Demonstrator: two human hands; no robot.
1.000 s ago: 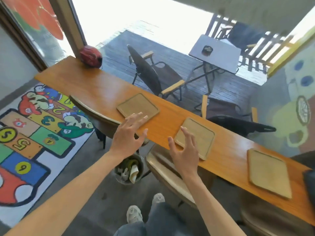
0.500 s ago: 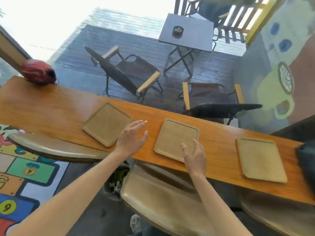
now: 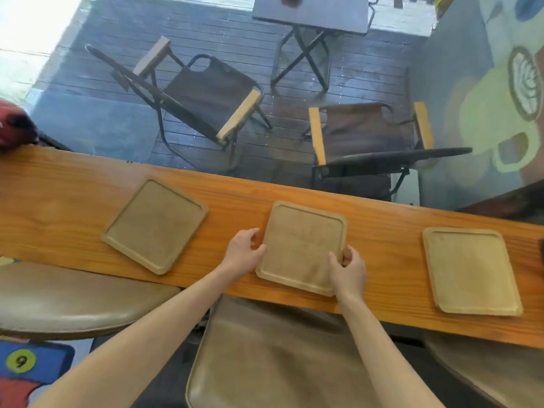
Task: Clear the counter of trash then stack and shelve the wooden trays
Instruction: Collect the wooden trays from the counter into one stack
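Note:
Three square wooden trays lie along the long wooden counter (image 3: 59, 219). The middle tray (image 3: 303, 245) is held on both sides: my left hand (image 3: 243, 253) grips its left edge and my right hand (image 3: 348, 267) grips its right near corner. The left tray (image 3: 156, 225) sits turned at an angle, apart from my hands. On the right lies the right tray (image 3: 471, 269), which looks like two stacked. All the trays are bare.
Padded stools stand under the counter's near edge: one on the left (image 3: 73, 301), one in the middle (image 3: 279, 357), one at the right (image 3: 500, 375). A red helmet (image 3: 14, 122) sits at the counter's far left. Beyond the window are folding chairs (image 3: 206, 98) and a small table (image 3: 312, 13).
Both hands came down from above the counter onto the middle tray and closed on its left and right edges. My view moved closer and tilted down.

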